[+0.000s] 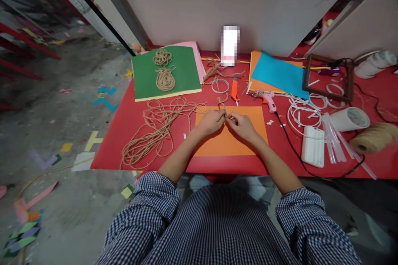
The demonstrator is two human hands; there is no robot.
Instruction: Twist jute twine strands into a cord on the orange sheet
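Over an orange sheet [231,143] at the middle of the red table, my two hands meet on a short piece of jute twine [225,112]. My left hand [212,121] pinches the twine from the left. From the right, my right hand [241,125] closes its thumb and fingertips on it. A loose end of the twine sticks up beyond my fingers. To the left lies a tangled length of jute twine [161,126]. Two coiled twine pieces [165,79] rest on a green sheet [141,76] at the back left.
A pink glue gun [270,101], an orange utility knife [235,90] and a white ring [220,86] lie behind my hands. On the right are white cord [292,112], a white power strip [312,147], glue sticks [332,140], a twine spool [376,137] and a brown frame [350,80].
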